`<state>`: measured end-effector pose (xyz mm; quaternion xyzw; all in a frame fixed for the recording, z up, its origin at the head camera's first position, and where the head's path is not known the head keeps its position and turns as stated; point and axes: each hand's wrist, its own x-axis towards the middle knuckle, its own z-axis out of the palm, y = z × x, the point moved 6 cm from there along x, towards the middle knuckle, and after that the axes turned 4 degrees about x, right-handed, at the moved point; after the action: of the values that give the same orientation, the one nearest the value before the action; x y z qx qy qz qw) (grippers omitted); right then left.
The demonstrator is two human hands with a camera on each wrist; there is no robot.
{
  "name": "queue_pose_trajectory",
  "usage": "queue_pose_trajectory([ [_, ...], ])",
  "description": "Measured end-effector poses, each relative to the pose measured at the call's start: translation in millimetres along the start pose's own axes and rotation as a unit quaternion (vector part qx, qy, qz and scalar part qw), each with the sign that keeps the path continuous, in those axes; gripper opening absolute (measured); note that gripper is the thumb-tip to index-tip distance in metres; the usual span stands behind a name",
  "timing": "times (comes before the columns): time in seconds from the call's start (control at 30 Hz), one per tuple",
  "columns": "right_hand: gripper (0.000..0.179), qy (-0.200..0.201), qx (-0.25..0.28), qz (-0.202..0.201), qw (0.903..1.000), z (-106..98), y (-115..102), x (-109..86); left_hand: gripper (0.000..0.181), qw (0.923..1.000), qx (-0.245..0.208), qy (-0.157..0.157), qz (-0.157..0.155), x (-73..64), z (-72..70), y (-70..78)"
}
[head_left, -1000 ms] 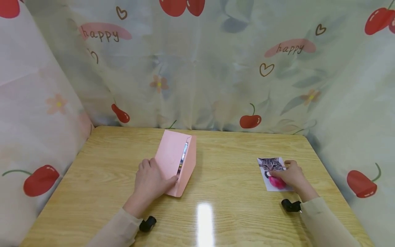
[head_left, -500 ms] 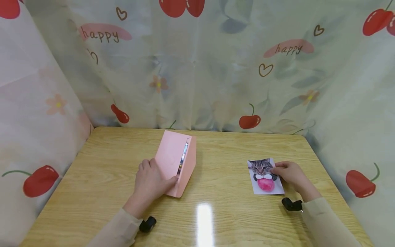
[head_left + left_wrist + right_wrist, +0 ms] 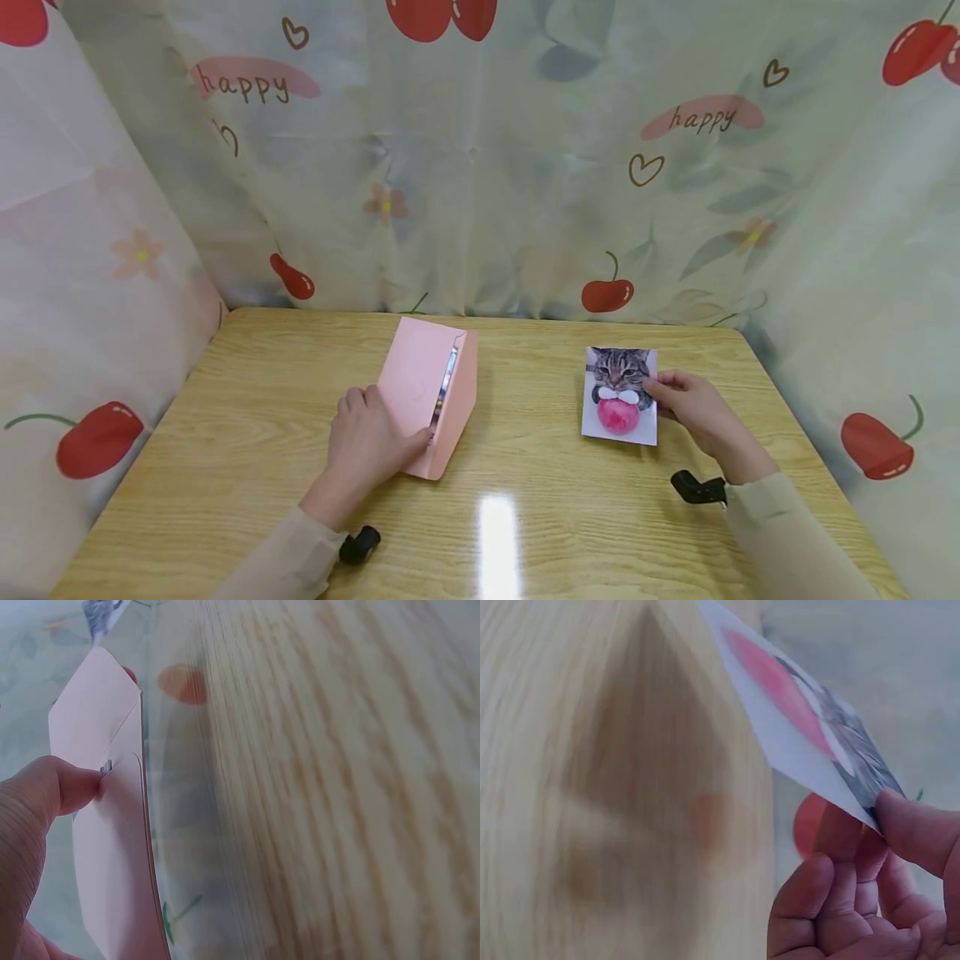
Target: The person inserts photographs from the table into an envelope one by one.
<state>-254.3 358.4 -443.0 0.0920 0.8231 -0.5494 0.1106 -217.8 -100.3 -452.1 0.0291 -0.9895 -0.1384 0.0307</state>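
A pink paper envelope [image 3: 420, 367] stands tilted left of the table's middle, its flap folded out to the right. Printed pictures [image 3: 444, 387] peek out of its opening. My left hand [image 3: 367, 437] grips the envelope near its lower end, the thumb at the opening; in the left wrist view that thumb [image 3: 75, 787] presses at the slit. Between thumb and fingers my right hand [image 3: 697, 408] pinches the right edge of a photo card [image 3: 618, 396] showing a cat with a pink fluffy ball. The right wrist view shows the card [image 3: 795, 712] raised above the table, casting a shadow.
A wood-grain table [image 3: 540, 517] spans the space under both hands. Cloth curtains [image 3: 480, 167] with cherries and "happy" lettering enclose its back and sides. A small black camera piece sits at each wrist, left [image 3: 360, 546] and right [image 3: 697, 487].
The photo card has slid left along the table and then been lifted, my right hand now holding it by its edge. My left hand and the envelope have stayed put.
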Motion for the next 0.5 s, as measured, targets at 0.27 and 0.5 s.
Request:
queue_pose_trajectory([
  [0.27, 0.05, 0.015, 0.046, -0.033, 0.9983, 15.5, -25.2, -4.8, 0.102, 1.0, 0.003, 0.001, 0.005, 0.0, 1.6, 1.5],
  [0.5, 0.046, 0.024, 0.092, -0.059, 0.9937, 32.8, -44.3, -6.7, 0.104, 1.0, 0.001, 0.003, 0.005, -1.0, 1.4, 3.1],
])
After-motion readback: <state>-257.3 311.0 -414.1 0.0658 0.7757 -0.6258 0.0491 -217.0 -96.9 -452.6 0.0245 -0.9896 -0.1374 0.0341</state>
